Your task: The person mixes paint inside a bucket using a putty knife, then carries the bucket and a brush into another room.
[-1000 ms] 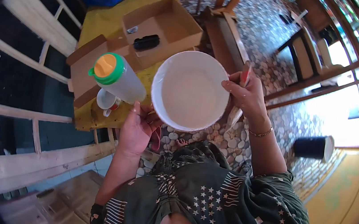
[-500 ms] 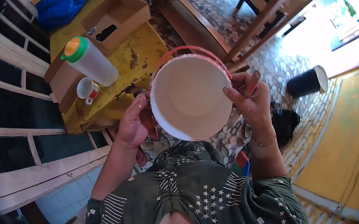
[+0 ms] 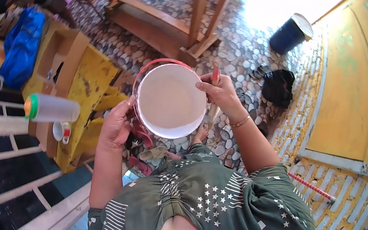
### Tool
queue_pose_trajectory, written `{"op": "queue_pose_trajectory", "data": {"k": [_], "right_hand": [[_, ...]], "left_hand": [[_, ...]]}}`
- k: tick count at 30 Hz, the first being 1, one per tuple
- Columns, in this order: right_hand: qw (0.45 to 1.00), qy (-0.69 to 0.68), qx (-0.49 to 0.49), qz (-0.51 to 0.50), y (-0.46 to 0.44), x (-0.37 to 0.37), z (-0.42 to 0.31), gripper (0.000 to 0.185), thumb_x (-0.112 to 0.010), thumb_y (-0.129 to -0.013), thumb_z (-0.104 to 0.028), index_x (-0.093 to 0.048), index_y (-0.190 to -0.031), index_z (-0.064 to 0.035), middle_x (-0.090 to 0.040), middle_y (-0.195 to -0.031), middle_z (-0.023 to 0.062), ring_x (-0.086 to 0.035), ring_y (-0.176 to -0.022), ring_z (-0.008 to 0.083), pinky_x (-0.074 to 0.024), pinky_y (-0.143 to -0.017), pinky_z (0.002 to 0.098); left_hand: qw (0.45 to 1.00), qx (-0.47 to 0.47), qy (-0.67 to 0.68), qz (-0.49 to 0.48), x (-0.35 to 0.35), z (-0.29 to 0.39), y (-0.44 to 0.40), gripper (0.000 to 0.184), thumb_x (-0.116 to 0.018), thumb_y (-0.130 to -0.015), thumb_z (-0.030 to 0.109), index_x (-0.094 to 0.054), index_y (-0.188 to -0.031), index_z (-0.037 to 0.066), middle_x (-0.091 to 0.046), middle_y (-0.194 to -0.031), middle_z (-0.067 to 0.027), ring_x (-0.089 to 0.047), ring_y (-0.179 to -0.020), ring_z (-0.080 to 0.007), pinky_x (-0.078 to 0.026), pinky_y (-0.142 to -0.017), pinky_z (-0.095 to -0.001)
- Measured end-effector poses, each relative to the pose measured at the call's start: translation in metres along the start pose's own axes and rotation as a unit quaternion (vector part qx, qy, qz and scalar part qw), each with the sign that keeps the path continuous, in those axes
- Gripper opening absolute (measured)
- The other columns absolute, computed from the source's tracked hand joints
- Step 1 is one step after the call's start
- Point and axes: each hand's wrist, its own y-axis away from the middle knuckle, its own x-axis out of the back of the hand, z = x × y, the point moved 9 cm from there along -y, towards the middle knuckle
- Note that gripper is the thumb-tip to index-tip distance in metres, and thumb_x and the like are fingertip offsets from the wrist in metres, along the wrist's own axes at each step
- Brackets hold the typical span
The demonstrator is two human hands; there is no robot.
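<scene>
A white bucket [image 3: 172, 97] with a raised red handle [image 3: 154, 60] is held in front of my body, its mouth towards me. The inside looks off-white; I cannot tell how much liquid it holds. My left hand [image 3: 116, 123] grips the bucket's left side, fingers partly hidden behind it. On the opposite rim, my right hand [image 3: 224, 94] pinches with the thumb over the edge. That same hand also holds a red-handled paintbrush [image 3: 216, 76], its handle sticking up between the fingers and a pale part hanging below.
To the left a yellow-covered table [image 3: 91, 80] carries a cardboard box [image 3: 69, 59], a plastic jug [image 3: 56, 109], a mug [image 3: 61, 132] and a blue bag [image 3: 21, 47]. A wooden frame [image 3: 158, 24] stands ahead. A dark bin [image 3: 290, 34] and black bag [image 3: 278, 86] are at right. Sandals [image 3: 151, 153] lie near my feet.
My view has turned right and downward. The bucket, still in both hands, appears lower and further left. More of the pebbled floor and a foot now show.
</scene>
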Motion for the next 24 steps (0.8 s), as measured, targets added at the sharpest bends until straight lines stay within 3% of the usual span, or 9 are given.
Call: {"op": "queue_pose_trajectory", "data": {"k": [4, 8, 14, 15, 19, 22, 24], "right_hand": [[0.999, -0.035, -0.019, 0.029, -0.013, 0.058, 0.011, 0.021, -0.067, -0.075, -0.014, -0.063, -0.086, 0.0038, -0.051, -0.056, -0.0022, -0.041, -0.042, 0.0042, -0.0304, -0.039, 0.0197], [0.998, -0.026, -0.051, 0.025, -0.039, 0.095, 0.028, 0.022, -0.068, -0.074, -0.015, -0.064, -0.085, 0.0033, -0.051, -0.056, -0.0013, -0.042, -0.043, 0.0057, -0.0325, -0.040, 0.0215], [0.996, 0.012, -0.073, 0.045, -0.040, 0.161, 0.044, 0.026, -0.071, -0.071, -0.019, -0.065, -0.085, 0.0016, -0.052, -0.059, 0.0004, -0.042, -0.044, 0.0068, -0.0346, -0.040, 0.0227], [0.995, 0.018, -0.080, 0.054, -0.039, 0.176, 0.047, 0.033, -0.073, -0.069, -0.024, -0.065, -0.088, 0.0010, -0.054, -0.062, 0.0007, -0.042, -0.044, 0.0066, -0.0343, -0.040, 0.0223], [0.986, -0.013, -0.087, 0.141, -0.020, 0.239, 0.040, 0.044, -0.074, -0.067, -0.033, -0.064, -0.094, 0.0017, -0.058, -0.069, 0.0023, -0.042, -0.045, 0.0057, -0.0344, -0.041, 0.0221], [0.966, 0.032, -0.061, 0.248, 0.001, 0.296, 0.045, 0.043, -0.075, -0.067, -0.031, -0.064, -0.092, 0.0017, -0.058, -0.069, 0.0013, -0.042, -0.045, 0.0052, -0.0347, -0.041, 0.0215], [0.952, -0.016, -0.072, 0.296, 0.028, 0.324, 0.050, 0.038, -0.074, -0.069, -0.027, -0.063, -0.091, 0.0018, -0.058, -0.069, 0.0006, -0.042, -0.047, 0.0049, -0.0339, -0.041, 0.0205]], "left_hand": [[0.990, 0.118, -0.002, -0.074, -0.066, -0.018, -0.031, 0.035, -0.055, -0.085, 0.032, -0.055, -0.107, 0.005, -0.059, -0.099, -0.0082, -0.058, -0.087, -0.0211, -0.048, -0.074, -0.0428], [0.992, 0.096, -0.030, -0.071, -0.104, -0.025, -0.071, 0.028, -0.062, -0.080, 0.025, -0.053, -0.096, 0.005, -0.056, -0.089, -0.0073, -0.055, -0.080, -0.0192, -0.050, -0.064, -0.0441], [0.982, 0.102, -0.115, -0.114, -0.152, -0.039, -0.110, 0.023, -0.065, -0.077, 0.013, -0.050, -0.092, 0.005, -0.056, -0.089, -0.0080, -0.057, -0.079, -0.0196, -0.051, -0.063, -0.0434], [0.980, 0.096, -0.118, -0.124, -0.165, -0.043, -0.116, 0.022, -0.065, -0.077, 0.013, -0.050, -0.092, 0.005, -0.056, -0.089, -0.0081, -0.057, -0.079, -0.0197, -0.051, -0.063, -0.0432], [0.978, 0.115, -0.107, -0.139, -0.205, -0.061, -0.137, 0.020, -0.064, -0.077, 0.012, -0.051, -0.090, 0.005, -0.057, -0.090, -0.0086, -0.058, -0.080, -0.0206, -0.052, -0.065, -0.0438], [0.976, 0.135, -0.082, -0.149, -0.217, -0.076, -0.156, 0.025, -0.063, -0.078, 0.015, -0.052, -0.097, 0.003, -0.056, -0.094, -0.0096, -0.056, -0.087, -0.0236, -0.050, -0.069, -0.0491], [0.975, 0.155, -0.053, -0.151, -0.225, -0.082, -0.165, 0.030, -0.063, -0.078, 0.017, -0.052, -0.102, 0.002, -0.055, -0.097, -0.0101, -0.055, -0.091, -0.0255, -0.049, -0.070, -0.0512]]}}
